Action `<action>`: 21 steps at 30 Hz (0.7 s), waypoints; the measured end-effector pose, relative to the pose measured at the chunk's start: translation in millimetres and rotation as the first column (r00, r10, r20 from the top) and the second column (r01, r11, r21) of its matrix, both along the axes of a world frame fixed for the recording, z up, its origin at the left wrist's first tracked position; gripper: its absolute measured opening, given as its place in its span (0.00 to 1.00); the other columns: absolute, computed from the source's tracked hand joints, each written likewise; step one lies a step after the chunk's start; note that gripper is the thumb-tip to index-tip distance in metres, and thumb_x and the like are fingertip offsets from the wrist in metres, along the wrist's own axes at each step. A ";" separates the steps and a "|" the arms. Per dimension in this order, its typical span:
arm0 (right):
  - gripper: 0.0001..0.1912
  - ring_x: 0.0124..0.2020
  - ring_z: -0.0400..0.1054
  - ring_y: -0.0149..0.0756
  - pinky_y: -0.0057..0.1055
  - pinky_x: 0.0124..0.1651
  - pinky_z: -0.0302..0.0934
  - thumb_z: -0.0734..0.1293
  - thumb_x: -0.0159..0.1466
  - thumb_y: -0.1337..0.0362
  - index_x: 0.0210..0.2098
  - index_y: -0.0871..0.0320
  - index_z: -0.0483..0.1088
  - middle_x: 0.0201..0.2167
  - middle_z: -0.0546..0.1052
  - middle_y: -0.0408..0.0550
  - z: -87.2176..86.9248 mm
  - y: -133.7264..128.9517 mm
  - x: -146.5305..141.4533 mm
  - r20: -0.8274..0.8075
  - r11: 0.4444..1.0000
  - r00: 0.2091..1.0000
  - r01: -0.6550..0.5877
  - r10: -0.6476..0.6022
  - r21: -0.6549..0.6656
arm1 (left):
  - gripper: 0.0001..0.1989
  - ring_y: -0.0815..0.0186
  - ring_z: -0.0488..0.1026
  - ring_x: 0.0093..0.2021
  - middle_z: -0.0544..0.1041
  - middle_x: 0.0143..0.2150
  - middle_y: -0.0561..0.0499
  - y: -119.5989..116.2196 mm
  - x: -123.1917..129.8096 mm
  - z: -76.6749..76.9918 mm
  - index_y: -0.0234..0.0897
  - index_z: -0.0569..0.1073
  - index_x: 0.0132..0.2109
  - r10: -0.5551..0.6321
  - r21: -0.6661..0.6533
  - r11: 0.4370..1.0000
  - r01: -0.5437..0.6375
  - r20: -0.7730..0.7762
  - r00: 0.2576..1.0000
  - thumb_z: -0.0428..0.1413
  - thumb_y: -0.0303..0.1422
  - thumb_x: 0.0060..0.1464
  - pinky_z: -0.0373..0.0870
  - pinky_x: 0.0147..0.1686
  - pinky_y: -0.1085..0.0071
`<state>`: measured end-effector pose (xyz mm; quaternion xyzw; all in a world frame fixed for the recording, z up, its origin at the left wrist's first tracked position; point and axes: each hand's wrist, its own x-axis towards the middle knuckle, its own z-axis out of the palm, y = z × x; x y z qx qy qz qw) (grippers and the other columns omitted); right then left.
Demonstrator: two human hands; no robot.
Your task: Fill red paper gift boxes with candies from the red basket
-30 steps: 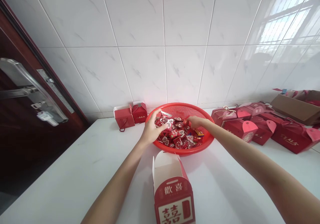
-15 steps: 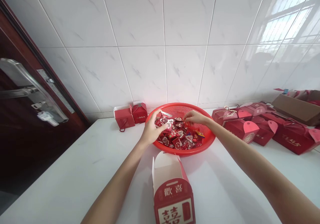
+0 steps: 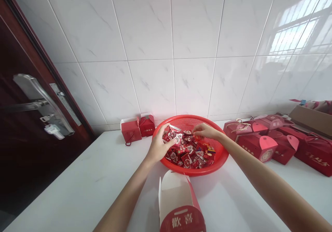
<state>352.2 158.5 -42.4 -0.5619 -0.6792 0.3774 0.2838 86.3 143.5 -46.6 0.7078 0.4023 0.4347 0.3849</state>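
A round red plastic basket [image 3: 220, 156] with perforated walls holds a heap of red-wrapped candies [image 3: 190, 152]. My left hand [image 3: 159, 145] is closed round several wrapped candies [image 3: 175, 135] at the basket's left side, thumb across the front. Over the right part of the heap, my right hand [image 3: 206, 131] reaches in with its fingers pinched together at the candies; what they hold, if anything, is hidden. In front of the basket stands an open red and white gift box [image 3: 178, 194], its top flaps raised and its lower part cut off by the picture edge.
Two small red boxes [image 3: 131, 130] stand by the tiled wall, left of the basket. Several closed red gift boxes [image 3: 259, 145] crowd the right side of the white table [image 3: 103, 176], beside a brown cardboard box [image 3: 310, 121]. A dark door with keys [image 3: 54, 131] is at left.
The view has tilted up slightly, so everything sits lower in the picture. Both hands stay at the basket, nearly in the same places, the left still holding candies.
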 end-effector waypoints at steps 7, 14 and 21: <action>0.06 0.22 0.66 0.28 0.26 0.28 0.64 0.68 0.61 0.64 0.31 0.61 0.74 0.21 0.72 0.41 1.5 -0.3 1.2 0.109 0.999 0.994 0.033 -0.032 -0.004 | 0.38 0.55 0.80 0.43 0.75 0.58 0.42 3.4 1.5 -3.3 0.44 0.65 0.66 -0.003 -0.047 0.999 0.003 0.014 1.000 0.66 0.40 0.49 0.78 0.42 0.59; 0.11 0.26 0.68 0.31 0.28 0.30 0.62 0.74 0.58 0.67 0.23 0.60 0.70 0.21 0.71 0.41 -4.7 -1.8 8.3 0.471 0.989 0.881 0.095 -0.032 -0.110 | 0.33 0.49 0.71 0.62 0.72 0.64 0.44 1.5 2.0 0.0 0.45 0.68 0.63 0.005 0.033 0.999 -0.004 -0.022 1.000 0.64 0.39 0.50 0.75 0.49 0.60; 0.13 0.38 0.73 0.34 0.35 0.41 0.71 0.67 0.71 0.56 0.45 0.60 0.73 0.41 0.77 0.48 -11.0 -1.0 7.7 0.596 0.983 0.803 0.111 -0.004 -0.143 | 0.32 0.49 0.68 0.65 0.72 0.64 0.44 -1.1 1.6 3.4 0.45 0.67 0.63 -0.018 0.018 1.000 0.019 -0.039 0.999 0.63 0.39 0.51 0.72 0.56 0.56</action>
